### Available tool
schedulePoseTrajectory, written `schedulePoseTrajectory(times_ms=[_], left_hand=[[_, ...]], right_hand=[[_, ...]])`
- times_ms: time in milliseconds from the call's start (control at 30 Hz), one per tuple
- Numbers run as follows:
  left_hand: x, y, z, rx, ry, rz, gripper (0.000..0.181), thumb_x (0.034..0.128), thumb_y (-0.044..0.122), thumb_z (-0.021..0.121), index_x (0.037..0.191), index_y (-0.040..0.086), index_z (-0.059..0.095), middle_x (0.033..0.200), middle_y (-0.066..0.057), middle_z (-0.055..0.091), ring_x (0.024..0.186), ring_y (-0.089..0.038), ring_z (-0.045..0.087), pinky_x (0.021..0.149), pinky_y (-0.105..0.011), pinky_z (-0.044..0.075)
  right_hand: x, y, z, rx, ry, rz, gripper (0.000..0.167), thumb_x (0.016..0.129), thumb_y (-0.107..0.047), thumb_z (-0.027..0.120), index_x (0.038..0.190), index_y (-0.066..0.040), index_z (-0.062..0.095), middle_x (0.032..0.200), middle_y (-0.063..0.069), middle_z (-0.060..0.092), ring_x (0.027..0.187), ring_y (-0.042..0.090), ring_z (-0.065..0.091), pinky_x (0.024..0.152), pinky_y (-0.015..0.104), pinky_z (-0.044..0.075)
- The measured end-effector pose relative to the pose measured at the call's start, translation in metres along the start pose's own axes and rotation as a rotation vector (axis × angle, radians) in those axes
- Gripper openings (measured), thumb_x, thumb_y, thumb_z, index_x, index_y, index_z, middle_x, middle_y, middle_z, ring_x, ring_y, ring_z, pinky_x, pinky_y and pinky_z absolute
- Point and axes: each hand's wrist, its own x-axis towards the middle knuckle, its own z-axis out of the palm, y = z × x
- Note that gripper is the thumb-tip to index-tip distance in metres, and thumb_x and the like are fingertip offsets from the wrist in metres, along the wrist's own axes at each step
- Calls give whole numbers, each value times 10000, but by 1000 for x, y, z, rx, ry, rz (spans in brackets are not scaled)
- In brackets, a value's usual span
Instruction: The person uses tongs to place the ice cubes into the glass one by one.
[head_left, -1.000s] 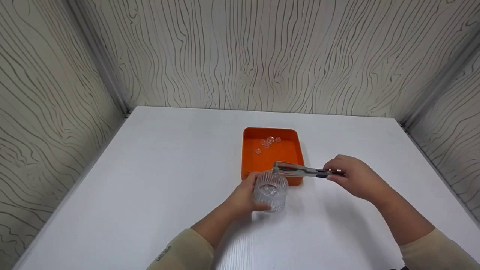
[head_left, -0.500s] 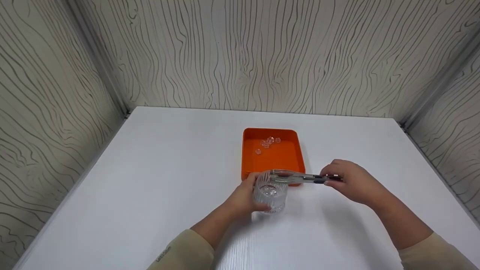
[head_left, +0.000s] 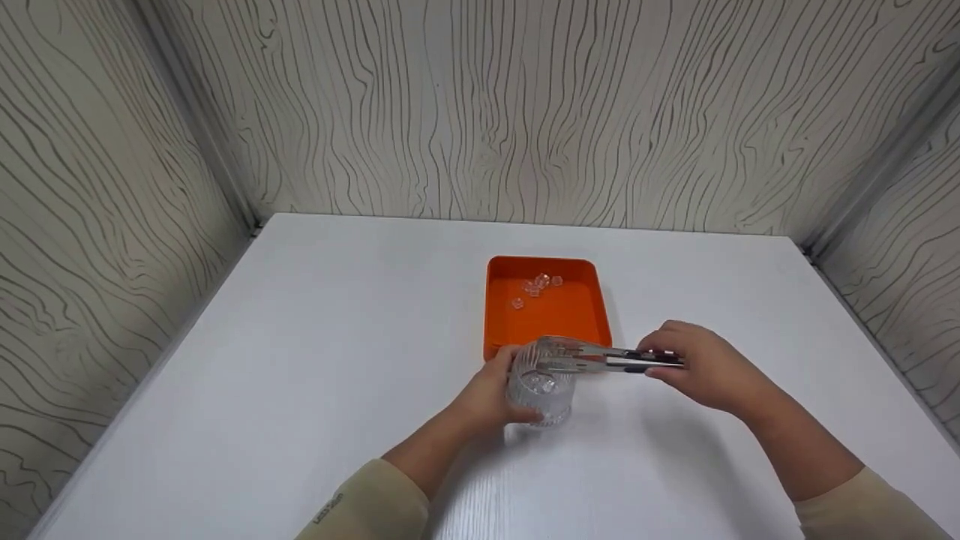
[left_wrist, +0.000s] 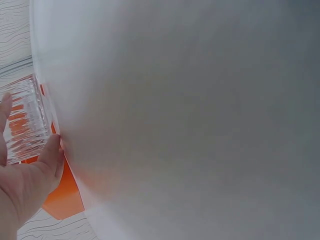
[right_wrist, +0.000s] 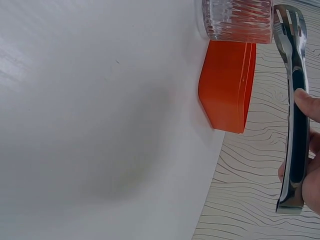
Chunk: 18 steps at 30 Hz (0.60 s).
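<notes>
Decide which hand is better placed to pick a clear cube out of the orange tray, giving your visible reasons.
Probably the right hand: it holds the metal tongs, their tips near the orange tray where clear cubes lie. The left hand is occupied, gripping the glass.

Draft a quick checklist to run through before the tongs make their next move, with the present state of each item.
1. Glass gripped by the left hand: ok.
2. Glass upright on the table: ok.
3. Tongs held in the right hand: ok.
4. Tongs' tips over the glass's mouth: ok.
5. Tongs free of any piece: cannot tell; the arms are parted, but clear glass confuses the view.
6. Clear pieces left in the orange tray: ok, several near its far side.
</notes>
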Motion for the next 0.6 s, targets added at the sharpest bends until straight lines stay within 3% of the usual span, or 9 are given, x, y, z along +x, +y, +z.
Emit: schedulePoseTrajectory(times_ms=[233, 467, 600], left_hand=[[0, 1, 0, 0, -1, -39, 788, 612, 252, 846, 1217, 400, 363, 1240, 137, 486, 1183, -156, 453, 1024, -456, 342], [-1, -1, -1, 36, -3, 33, 783, 622, 235, 845, 1230, 341, 363, 1239, 133, 491, 1185, -151, 451, 1044, -438, 319], [-1, -1, -1, 25, -6, 27, 778, 623, 239, 843, 1225, 356, 364, 1232, 148, 489, 1177, -144, 452, 1039, -442, 326]], right_hand=[[-1, -1, -1, 0, -16, 9, 194, 784, -113, 708, 941, -212, 652, 828, -136, 534, 746, 76, 482, 653, 262, 455], [2, 1, 0, -8, 21, -26, 195, 769, -91, 713, 934, -179, 655, 818, -119, 545, 734, 69, 487, 655, 265, 460], [4, 0, 0, -2, 7, 0, 197, 779, -107, 708, 957, -172, 653, 839, -110, 549, 746, 77, 493, 664, 273, 471]])
